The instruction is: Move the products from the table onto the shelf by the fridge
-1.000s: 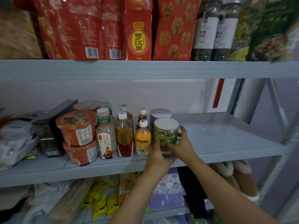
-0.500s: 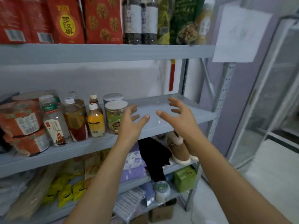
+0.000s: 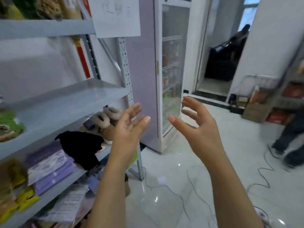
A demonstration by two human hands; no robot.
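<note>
Both hands are raised in the air, palms facing each other, with a gap between them. The left hand (image 3: 130,127) has its fingers straight and close together and its thumb out, gripping nothing. The right hand (image 3: 199,129) has its fingers spread and a little curved, also holding nothing. Neither touches anything.

- Just left of the hands is the grey metal shelf (image 3: 70,99). The near end of its middle board is bare.
- A green-labelled product (image 3: 8,125) stands on that board at the far left. It is cut by the picture edge and too blurred to name.
- Blurred packets (image 3: 32,7) sit on the top board.
- A white paper sheet (image 3: 115,15) hangs at the rack's right post, with a red strip (image 3: 82,60) behind the rack.
- The board below holds furry slippers (image 3: 105,116), a black cloth (image 3: 80,145) and purple packs (image 3: 49,165).
- Yellow packets (image 3: 24,199) lie lower still.
- The fridge (image 3: 172,71) has a glass door and a lilac side, and stands right beside the rack, behind the hands.
- The pale glossy floor (image 3: 172,170) has thin cables (image 3: 197,198) lying across it.
- At far right are another person's legs (image 3: 292,142) and a cardboard box (image 3: 256,111).
</note>
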